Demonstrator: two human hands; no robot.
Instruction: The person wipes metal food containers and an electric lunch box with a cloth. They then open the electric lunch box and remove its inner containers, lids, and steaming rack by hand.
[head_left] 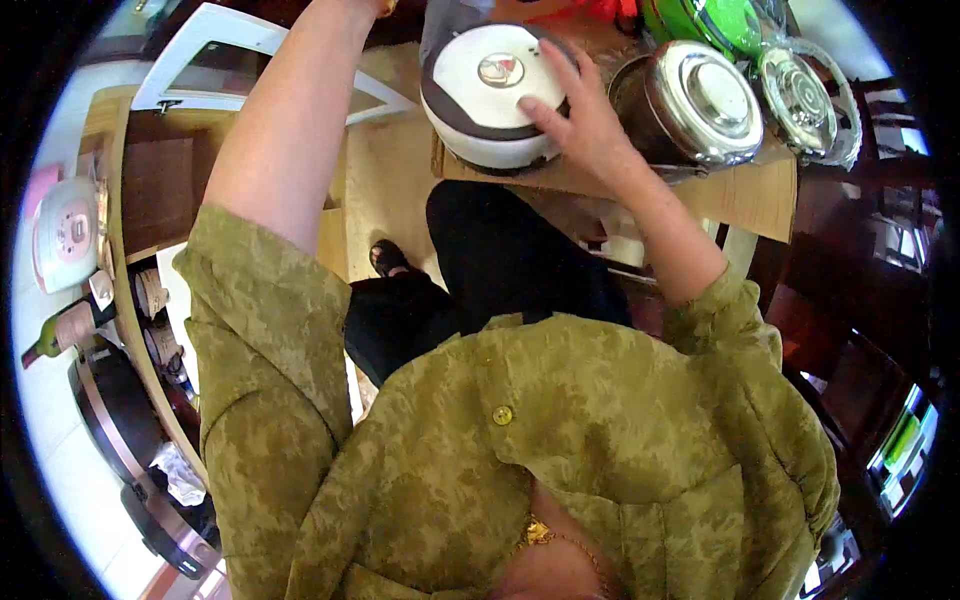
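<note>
My right hand [580,115] rests on the right side of a round white appliance [470,100] with a dark rim and a silver button on its lid. The thumb and fingers are spread, touching the lid without closing round it. My left arm [300,130] stretches forward along the left, and its hand lies beyond the top edge of the view. Just right of my right hand is a metal pot with a shiny lid [715,100].
Behind the metal pot are a green object [705,20] and another silver lid [798,100] in clear plastic. The wooden table edge [750,200] runs below them. At left, a cabinet door [215,60] hangs open, near a bottle [65,332] and a pale appliance [68,235].
</note>
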